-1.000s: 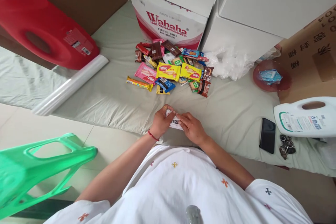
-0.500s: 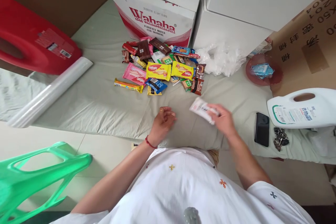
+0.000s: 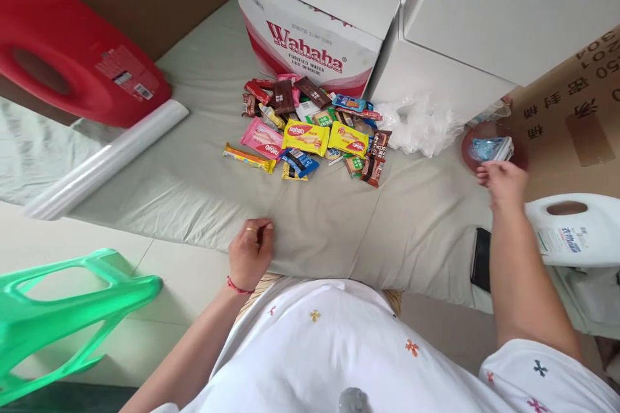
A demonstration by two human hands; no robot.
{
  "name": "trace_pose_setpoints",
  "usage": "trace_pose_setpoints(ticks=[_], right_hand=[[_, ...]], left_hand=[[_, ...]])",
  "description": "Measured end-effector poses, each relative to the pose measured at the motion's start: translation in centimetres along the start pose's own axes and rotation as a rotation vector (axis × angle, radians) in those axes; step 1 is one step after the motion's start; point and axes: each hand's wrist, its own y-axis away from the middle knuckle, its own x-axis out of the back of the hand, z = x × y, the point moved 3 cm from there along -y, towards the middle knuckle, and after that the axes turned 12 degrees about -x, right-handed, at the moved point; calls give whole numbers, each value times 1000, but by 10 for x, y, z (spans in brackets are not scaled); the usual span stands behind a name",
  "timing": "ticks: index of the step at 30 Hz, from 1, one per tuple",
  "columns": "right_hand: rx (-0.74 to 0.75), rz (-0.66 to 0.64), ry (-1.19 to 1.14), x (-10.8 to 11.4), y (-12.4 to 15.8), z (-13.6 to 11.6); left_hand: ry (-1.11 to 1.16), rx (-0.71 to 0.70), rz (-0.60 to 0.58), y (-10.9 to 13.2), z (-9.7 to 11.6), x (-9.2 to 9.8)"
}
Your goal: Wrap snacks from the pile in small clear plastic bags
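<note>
My right hand point(image 3: 504, 182) is at the red bowl point(image 3: 514, 150) on the right, its fingers closed on a pale packet point(image 3: 504, 150). Blue packets point(image 3: 480, 148) lie in that bowl. Near the front edge of the cloth-covered surface point(image 3: 320, 226), my left hand point(image 3: 250, 251) is curled closed, with nothing visible in it. Several wrapped snacks are heaped in the middle, among them two yellow packs point(image 3: 305, 137), a pink pack point(image 3: 261, 138), a blue pack point(image 3: 299, 162) and a long yellow-orange bar point(image 3: 248, 158).
Behind the snacks stands a white and red carton point(image 3: 310, 45), with clear plastic bags point(image 3: 419, 126) beside it. A plastic roll point(image 3: 109, 160) and red jug point(image 3: 72, 45) are left; a phone point(image 3: 481, 259) and white jug point(image 3: 576, 232) right. A green stool point(image 3: 82, 300) stands front left.
My right hand has carried the pale packet rightward from the front middle to the red bowl. My left hand has moved left and curled closed. The view has shifted slightly.
</note>
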Motion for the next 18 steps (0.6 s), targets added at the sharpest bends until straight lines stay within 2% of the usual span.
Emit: trace_pose_setpoints(ticks=[2, 3, 7, 9, 11, 14, 16, 18], right_hand=[[60, -121, 44, -37, 20, -13], [113, -139, 74, -54, 26, -23], [438, -60, 343, -112, 33, -76], [482, 0, 444, -135, 33, -98], [442, 0, 513, -154, 32, -114], [386, -32, 562, -164, 29, -129], [382, 12, 482, -155, 26, -136], [412, 45, 319, -137, 27, -140]], left_hand=[[-130, -125, 34, 2, 2, -7], [-195, -169, 45, 3, 4, -11], [-318, -237, 39, 4, 10, -18], [-312, -250, 31, 5, 10, -17], [-310, -256, 32, 6, 10, -16], [-317, -258, 52, 7, 10, -16], [-314, -271, 65, 7, 10, -17], [-303, -285, 75, 8, 10, -18]])
